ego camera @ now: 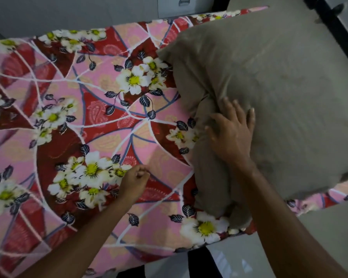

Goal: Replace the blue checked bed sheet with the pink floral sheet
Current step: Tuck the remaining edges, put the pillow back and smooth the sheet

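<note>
The pink floral sheet [109, 127] lies spread flat, reaching from the left edge of view to beneath the tan pillow [279, 87]. Your left grip [136, 180] rests on the sheet near its near edge, closed into a loose fist, fingers curled against the thumb. Your right grip [232, 135] is open, its fingers spread and pressing flat on the pillow's crumpled left end, just right of your left grip.
</note>
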Available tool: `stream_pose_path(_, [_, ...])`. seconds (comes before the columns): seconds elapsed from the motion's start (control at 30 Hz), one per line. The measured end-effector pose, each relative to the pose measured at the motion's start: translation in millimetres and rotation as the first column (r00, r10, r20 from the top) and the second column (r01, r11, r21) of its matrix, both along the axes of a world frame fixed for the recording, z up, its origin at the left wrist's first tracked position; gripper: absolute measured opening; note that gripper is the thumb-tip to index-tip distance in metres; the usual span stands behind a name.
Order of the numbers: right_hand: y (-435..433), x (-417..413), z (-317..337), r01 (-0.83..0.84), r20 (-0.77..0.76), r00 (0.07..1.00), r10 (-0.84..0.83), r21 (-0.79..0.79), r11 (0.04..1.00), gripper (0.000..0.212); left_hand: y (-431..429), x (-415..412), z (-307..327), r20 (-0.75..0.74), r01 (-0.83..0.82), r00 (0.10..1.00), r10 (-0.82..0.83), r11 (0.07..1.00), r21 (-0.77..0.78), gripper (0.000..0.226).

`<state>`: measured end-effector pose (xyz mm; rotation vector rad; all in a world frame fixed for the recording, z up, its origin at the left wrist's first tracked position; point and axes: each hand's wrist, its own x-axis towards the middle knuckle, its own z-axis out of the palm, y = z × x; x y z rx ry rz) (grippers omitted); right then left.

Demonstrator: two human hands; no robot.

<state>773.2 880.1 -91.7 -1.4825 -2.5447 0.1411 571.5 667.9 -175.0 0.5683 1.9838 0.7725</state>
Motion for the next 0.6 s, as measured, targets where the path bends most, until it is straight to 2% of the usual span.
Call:
stream_pose_path(0.07, [-20.4,11.1,-5.3,-0.06,-0.038,0.998,0.058,-0.046,0.997,0.033,-10.0,10.4,1.7,-0.001,0.069,0.998,-0.069,0.997,0.032,0.018])
stream_pose_path(0.13, [-34.0,27.9,-3.9,-0.088,-0.147,0.986,0.076,-0.076,0.993,0.028,-4.4,27.8,15.3,-0.021,0.137,0.99,-0.136,0.985,0.101,0.021])
stream_pose_path(0.23, [-41.7,64.8,13.4,-0.058,-0.318,0.947,0.05,-0.016,0.998,0.022,34.2,63.2,51.7,-0.136,0.223,0.972,-0.193,0.942,0.252,0.033])
stream_pose_path(0.3, [-35.8,93.7,29.6,-0.061,-0.369,0.926,0.075,0.05,0.997,0.017,73.7,91.2,78.6,-0.274,0.3,0.939,-0.205,0.878,0.372,0.024])
stream_pose_path(0.37, [-20.9,127.3,44.0,-0.08,-0.409,0.904,0.122,0.12,0.99,0.016,117.2,126.1,105.7,-0.438,0.41,0.878,-0.193,0.777,0.478,0.018])
stream_pose_path(0.43, [1.2,173.3,52.3,-0.042,-0.445,0.888,0.115,0.171,0.984,0.016,162.0,171.8,127.8,-0.537,0.5,0.824,-0.182,0.679,0.537,0.017])
stream_pose_path(0.5, [25.8,230.6,47.3,0.036,-0.482,0.876,0.022,0.11,0.993,0.018,202.6,227.4,142.4,-0.641,0.601,0.746,-0.18,0.597,0.532,0.017])
stream_pose_path(0.6, [58.3,324.1,15.5,0.108,-0.434,0.887,-0.156,-0.134,0.985,0.03,257.0,317.2,140.5,-0.743,0.73,0.622,-0.246,0.525,0.438,0.017])
